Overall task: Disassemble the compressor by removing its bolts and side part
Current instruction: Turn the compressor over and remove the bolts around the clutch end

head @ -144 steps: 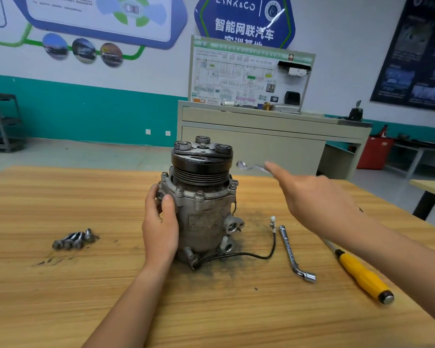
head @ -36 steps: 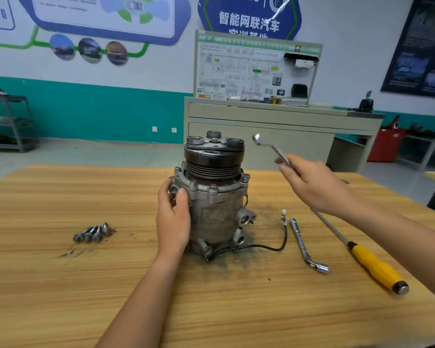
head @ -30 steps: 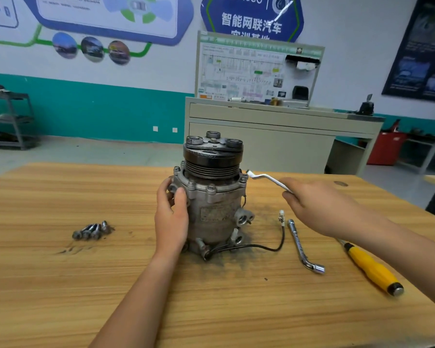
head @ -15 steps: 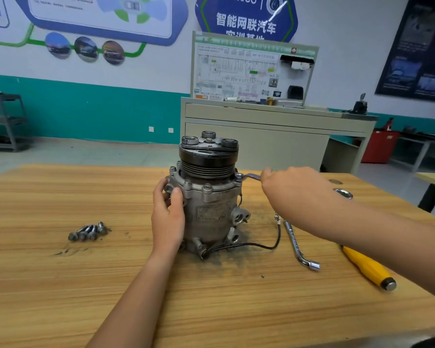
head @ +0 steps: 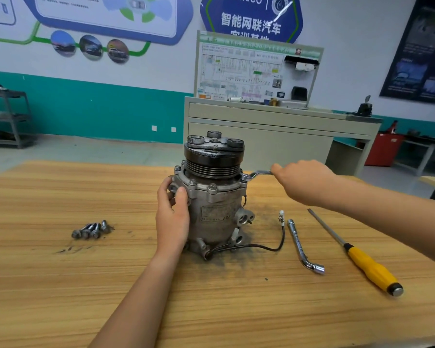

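Subject: the compressor (head: 212,197) stands upright near the middle of the wooden table (head: 60,285), pulley end up.

Body is dull grey cast metal, roughly cylindrical and grimy, with lugged round ports low on its right side. On top sits a black pulley (head: 212,156), grooved round its rim and capped by a plate with three round bosses. Between pulley and body, a paler flange carries hex-headed flange bolts (head: 212,187) round its edge. A dark sooty smear marks the wood grain round the base.

Grip, left hand (head: 172,217): on the compressor's left flank, palm against the casing, thumb and fingers curled round the flange corner, grasping it.

Grip, right hand (head: 301,182): to the right of the compressor at flange height, clenched round the handle of a thin bright-steel wrench (head: 258,174). The handle is cranked. Its ring end meets the bolt at the flange's right edge. Whether it is fully seated over the head, I cannot tell.

Also on the table:
- A cluster of loose bolts (head: 91,229) lies well to the left.
- A black wire (head: 274,244) loops right from the base and ends in a small pale connector.
- A chrome L-shaped socket wrench (head: 301,244) lies just beyond the wire.
- A screwdriver (head: 357,254) with a yellow handle and a long steel shaft lies further right.
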